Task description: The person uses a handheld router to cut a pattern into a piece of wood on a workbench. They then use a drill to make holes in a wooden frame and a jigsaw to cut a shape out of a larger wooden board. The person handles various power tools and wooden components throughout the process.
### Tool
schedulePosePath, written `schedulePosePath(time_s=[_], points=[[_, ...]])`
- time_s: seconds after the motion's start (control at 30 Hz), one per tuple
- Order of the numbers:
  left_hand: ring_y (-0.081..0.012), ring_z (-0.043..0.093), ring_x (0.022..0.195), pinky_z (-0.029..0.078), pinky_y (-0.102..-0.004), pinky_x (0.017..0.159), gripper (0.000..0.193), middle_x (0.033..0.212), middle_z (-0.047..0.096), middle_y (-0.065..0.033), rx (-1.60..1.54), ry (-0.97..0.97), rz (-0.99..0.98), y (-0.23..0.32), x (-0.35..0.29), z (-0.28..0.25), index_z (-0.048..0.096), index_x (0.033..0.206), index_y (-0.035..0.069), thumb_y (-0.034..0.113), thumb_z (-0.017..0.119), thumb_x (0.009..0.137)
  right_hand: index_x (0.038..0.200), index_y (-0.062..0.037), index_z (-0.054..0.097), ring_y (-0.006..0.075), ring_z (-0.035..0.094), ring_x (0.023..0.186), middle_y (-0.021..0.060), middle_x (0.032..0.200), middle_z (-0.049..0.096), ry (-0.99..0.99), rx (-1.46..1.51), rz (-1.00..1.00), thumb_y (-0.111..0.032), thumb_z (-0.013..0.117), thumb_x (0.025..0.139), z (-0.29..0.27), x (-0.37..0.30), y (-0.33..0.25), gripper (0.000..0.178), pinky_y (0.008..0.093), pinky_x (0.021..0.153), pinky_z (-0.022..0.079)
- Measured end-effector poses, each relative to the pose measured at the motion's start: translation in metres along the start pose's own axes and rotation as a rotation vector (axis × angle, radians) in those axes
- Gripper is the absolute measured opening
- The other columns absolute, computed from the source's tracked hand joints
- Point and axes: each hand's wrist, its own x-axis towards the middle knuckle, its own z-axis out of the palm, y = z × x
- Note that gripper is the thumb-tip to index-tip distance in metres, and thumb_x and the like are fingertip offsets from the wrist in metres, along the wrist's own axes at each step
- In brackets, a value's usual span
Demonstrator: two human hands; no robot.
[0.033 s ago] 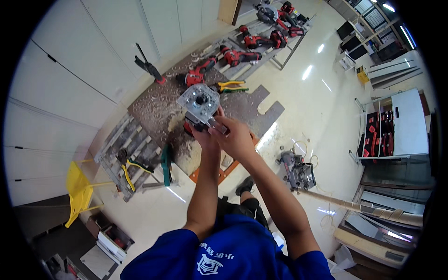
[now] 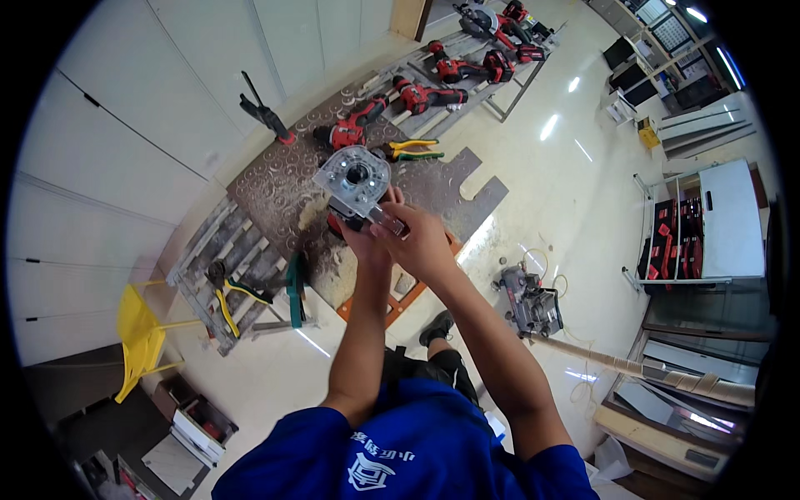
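Above the workbench I hold a compact trim router (image 2: pixel 354 177) with its clear plastic base turned up toward me. A dark round collet opening shows in the middle of that base. My left hand (image 2: pixel 369 243) is wrapped round the body from below; only a little of the black and red housing shows. My right hand (image 2: pixel 421 242) is closed on a clear plastic piece (image 2: pixel 388 221) sticking out from the base's near edge. Most of the router's body and several of my fingers are hidden.
Beneath lies a dusty, ring-marked brown board (image 2: pixel 275 192) with a notched end. Red cordless tools (image 2: pixel 425 96) and yellow-handled pliers (image 2: pixel 412 152) lie beyond. A black and red clamp (image 2: pixel 265 117) stands near white cabinets. At left is a yellow stool (image 2: pixel 140 342); an air compressor (image 2: pixel 531 304) sits on the floor right.
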Motion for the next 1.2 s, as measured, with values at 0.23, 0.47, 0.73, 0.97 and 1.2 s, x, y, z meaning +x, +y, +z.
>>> schedulePosePath(time_s=[0.23,0.47,0.73,0.97,1.2], points=[[-0.0284,0.060,0.131,0.044,-0.0483,0.113,0.078,0.139,0.065,-0.0130,0.358,0.351,-0.566,0.054,-0.042,0.030,0.059,0.136,0.007,0.069,0.022,0.105,0.121,0.0004,0.070,0.0294,0.074,0.089,0.0202,0.106,0.072,-0.079,0.161,0.100,-0.015,0.082,0.085,-0.002,0.002,0.025,0.041,0.0369,0.077,0.059],[-0.0278,0.072,0.112,0.057,-0.0376,0.091,0.036,0.126,0.070,-0.0162,1.197,0.566,-0.496,0.094,-0.133,0.087,0.060,0.132,0.005,0.031,0.052,0.109,0.133,0.0033,0.061,0.0185,0.071,0.104,0.0140,0.115,0.073,-0.030,0.305,0.117,-0.008,0.074,0.095,-0.056,-0.059,0.085,0.042,0.0317,0.090,0.057],[-0.0241,0.071,0.102,0.057,-0.0358,0.083,0.041,0.120,0.070,-0.0140,1.393,1.229,-0.290,0.084,-0.285,0.050,0.056,0.134,0.003,0.033,0.057,0.107,0.124,0.0037,0.066,0.0156,0.071,0.101,0.0121,0.110,0.075,-0.394,0.270,0.629,-0.008,0.068,0.098,-0.078,-0.286,0.250,0.029,0.0293,0.087,0.057],[-0.0206,0.065,0.115,0.057,-0.0386,0.091,0.057,0.125,0.066,-0.0111,1.332,1.222,-0.301,0.038,-0.286,0.022,0.055,0.138,-0.002,0.044,0.060,0.105,0.123,0.0026,0.067,0.0166,0.073,0.097,0.0127,0.107,0.076,-0.597,0.234,0.701,-0.005,0.069,0.096,-0.076,-0.303,0.256,0.028,0.0292,0.086,0.057],[-0.0132,0.066,0.100,0.057,-0.0325,0.088,0.042,0.108,0.069,-0.0052,1.391,1.152,-0.301,0.045,-0.280,0.018,0.064,0.122,0.000,0.039,0.061,0.107,0.127,0.0056,0.060,0.0191,0.068,0.106,0.0138,0.117,0.071,-0.355,0.464,0.541,-0.005,0.063,0.103,-0.034,-0.179,0.233,0.027,0.0318,0.098,0.052]])
